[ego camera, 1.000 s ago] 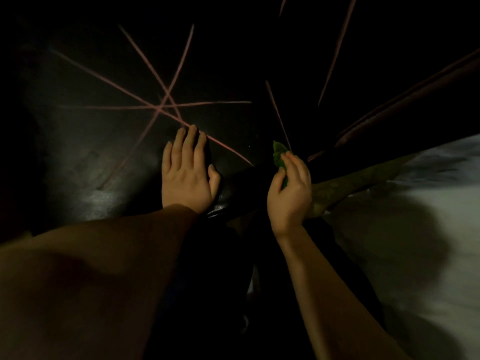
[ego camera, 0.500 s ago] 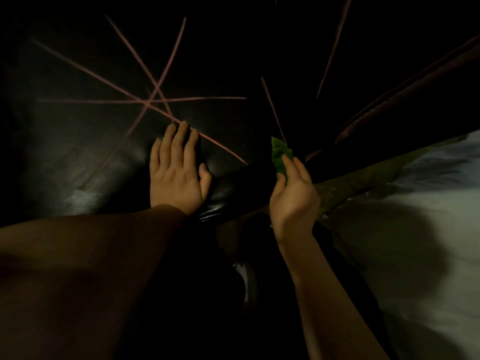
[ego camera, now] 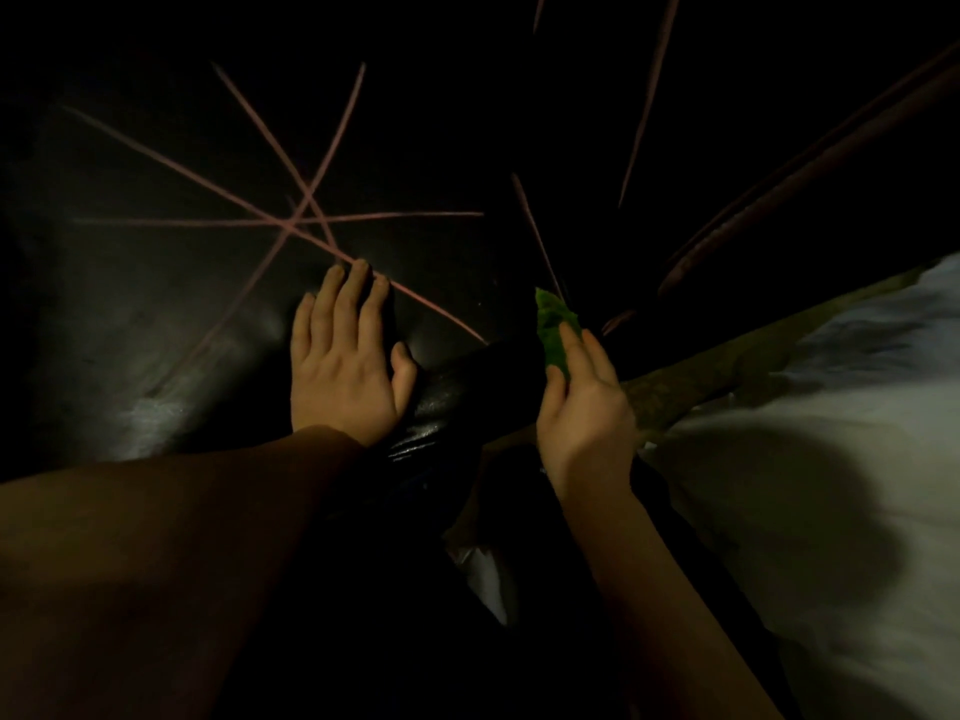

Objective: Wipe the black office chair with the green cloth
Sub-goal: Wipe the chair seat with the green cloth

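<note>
"While so much lies in the dark, where do the edges run, and where is there room?"

"The black office chair (ego camera: 156, 330), glossy and leather-like with thin pink seam lines (ego camera: 415, 215) crossing it, fills the left and upper view. Its rolled front edge (ego camera: 457, 392), shiny and wrinkled, runs between the two hands. To the right, past a dull olive-brown strip (ego camera: 727, 366) that I cannot make out, a pale floor (ego camera: 831, 511) lies open. Above and left of the hands the smooth black surface spreads wide."

"And the hands?"

"They are apart. The left hand (ego camera: 343, 366) lies flat on the chair with its fingers straight and close together, just below the crossing of the pink lines. The fingertips reach one of those lines. The right hand (ego camera: 584, 407) pinches the crumpled bright green cloth (ego camera: 553, 324) between thumb and fingers, up at the rolled edge. Whether the cloth touches the chair I cannot tell."

"Any change from half a second ago?"

"Hardly any. Both hands keep their places against the seam lines, and the whole view sits a touch lower. A second ago the right fingers looked more curled over the cloth."
</note>
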Demonstrator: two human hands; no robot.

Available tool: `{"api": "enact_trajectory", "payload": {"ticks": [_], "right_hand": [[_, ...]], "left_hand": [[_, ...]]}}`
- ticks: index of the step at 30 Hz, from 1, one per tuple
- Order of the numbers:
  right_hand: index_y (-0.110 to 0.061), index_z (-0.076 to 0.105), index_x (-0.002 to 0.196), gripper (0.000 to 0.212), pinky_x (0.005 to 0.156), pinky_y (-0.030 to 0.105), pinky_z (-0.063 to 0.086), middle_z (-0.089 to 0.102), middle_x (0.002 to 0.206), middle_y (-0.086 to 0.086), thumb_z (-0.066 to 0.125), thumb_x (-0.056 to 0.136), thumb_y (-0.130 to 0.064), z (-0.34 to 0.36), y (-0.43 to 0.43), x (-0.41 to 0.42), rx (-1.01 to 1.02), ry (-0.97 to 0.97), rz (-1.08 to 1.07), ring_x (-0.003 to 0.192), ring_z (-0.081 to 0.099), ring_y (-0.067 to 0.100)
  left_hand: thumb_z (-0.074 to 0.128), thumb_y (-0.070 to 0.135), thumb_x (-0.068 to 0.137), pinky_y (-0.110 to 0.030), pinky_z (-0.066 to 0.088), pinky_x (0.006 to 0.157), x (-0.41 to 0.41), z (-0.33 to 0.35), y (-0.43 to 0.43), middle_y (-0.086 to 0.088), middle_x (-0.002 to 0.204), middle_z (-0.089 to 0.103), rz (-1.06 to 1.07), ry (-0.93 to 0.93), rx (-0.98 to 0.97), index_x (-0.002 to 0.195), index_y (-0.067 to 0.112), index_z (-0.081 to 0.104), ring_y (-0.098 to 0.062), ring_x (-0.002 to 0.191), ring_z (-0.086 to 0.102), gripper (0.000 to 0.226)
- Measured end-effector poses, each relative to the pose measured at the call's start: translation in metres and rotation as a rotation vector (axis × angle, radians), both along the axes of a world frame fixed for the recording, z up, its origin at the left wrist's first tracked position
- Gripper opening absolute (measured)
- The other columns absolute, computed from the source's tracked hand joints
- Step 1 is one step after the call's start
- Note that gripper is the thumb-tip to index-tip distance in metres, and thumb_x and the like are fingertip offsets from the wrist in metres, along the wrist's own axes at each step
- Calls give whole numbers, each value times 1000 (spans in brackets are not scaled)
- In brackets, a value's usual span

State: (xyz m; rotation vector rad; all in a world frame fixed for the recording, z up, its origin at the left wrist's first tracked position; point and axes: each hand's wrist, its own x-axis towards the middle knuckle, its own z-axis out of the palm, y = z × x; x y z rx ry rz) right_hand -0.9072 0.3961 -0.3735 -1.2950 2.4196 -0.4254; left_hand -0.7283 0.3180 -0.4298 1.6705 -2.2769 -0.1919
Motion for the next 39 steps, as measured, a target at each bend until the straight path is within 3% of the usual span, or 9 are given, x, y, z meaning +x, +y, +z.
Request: {"api": "enact_trajectory", "payload": {"ticks": [4, 14, 22, 26, 29, 39], "right_hand": [[-16, 46, 143, 42, 98, 8, 26, 38, 152, 4, 47, 101, -16, -10, 4, -1, -102, -42, -23, 131, 46, 16], [-9, 54, 136, 37, 93, 6, 29, 50, 143, 7, 49, 99, -7, -13, -35, -4, -172, -13, -41, 127, 51, 18], [-11, 52, 137, 39, 100, 25, 40, 51, 142, 6, 45, 99, -7, -16, -102, -2, -192, 61, 21, 127, 51, 22], [-16, 54, 136, 40, 99, 24, 40, 51, 142, 2, 46, 98, -7, -20, -140, -4, -187, 81, 10, 126, 50, 19], [-15, 55, 135, 38, 97, 23, 40, 51, 140, 4, 46, 98, -7, -21, -140, -5, -195, 62, 39, 124, 52, 20], [-18, 46, 137, 40, 88, 33, 48, 49, 138, 8, 43, 99, -9, -11, -106, -7, -1, 254, 165, 112, 58, 26]], "left_hand": [[36, 36, 90, -45, 12, 120, 2, -1, -1, -15, 155, 33, -13, -10, -4, 146, 5, 39, -30, 146, 24, 64], [39, 35, 89, -42, 7, 120, 4, -3, -3, -15, 155, 33, -30, -7, -26, 146, 6, 40, -30, 146, 23, 63], [38, 35, 89, -42, 7, 120, 3, -3, -5, -14, 156, 32, -25, -18, -7, 147, 7, 39, -29, 146, 23, 64], [36, 36, 89, -42, 8, 120, 1, -1, -5, -12, 157, 31, -18, -24, 2, 147, 7, 39, -28, 147, 23, 65], [36, 37, 90, -43, 9, 120, -1, -1, -3, -13, 156, 33, -4, -19, 2, 146, 7, 40, -28, 146, 23, 64], [40, 35, 87, -43, 12, 120, 13, -6, -6, -14, 154, 36, -66, -33, -45, 144, 8, 42, -29, 145, 28, 63]]}}
